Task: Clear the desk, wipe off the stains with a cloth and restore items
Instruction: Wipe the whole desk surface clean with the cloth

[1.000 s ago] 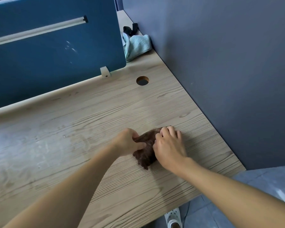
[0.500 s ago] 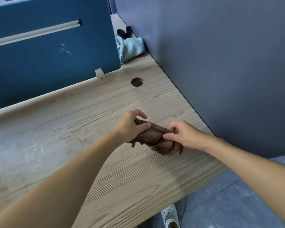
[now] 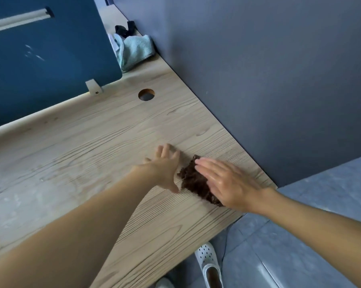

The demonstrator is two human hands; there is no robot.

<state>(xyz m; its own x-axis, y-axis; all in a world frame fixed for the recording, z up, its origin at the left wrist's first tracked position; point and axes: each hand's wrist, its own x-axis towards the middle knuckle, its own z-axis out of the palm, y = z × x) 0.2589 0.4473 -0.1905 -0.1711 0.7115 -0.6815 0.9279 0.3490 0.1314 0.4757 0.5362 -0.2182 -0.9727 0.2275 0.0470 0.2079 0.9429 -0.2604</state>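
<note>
Brown cloth [image 3: 194, 181] flat near the desk [image 3: 92, 152] corner.
Right hand [image 3: 227, 183] flat on it, left hand [image 3: 164, 169] spread, empty; ungripped, it could slip off the desk.

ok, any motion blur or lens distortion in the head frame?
Head view: left hand blurred by motion, worst at the fingers; right hand slightly soft, flat on the brown cloth; wide-angle lens bows the desk edge; soft light, no hard shadows.
</note>
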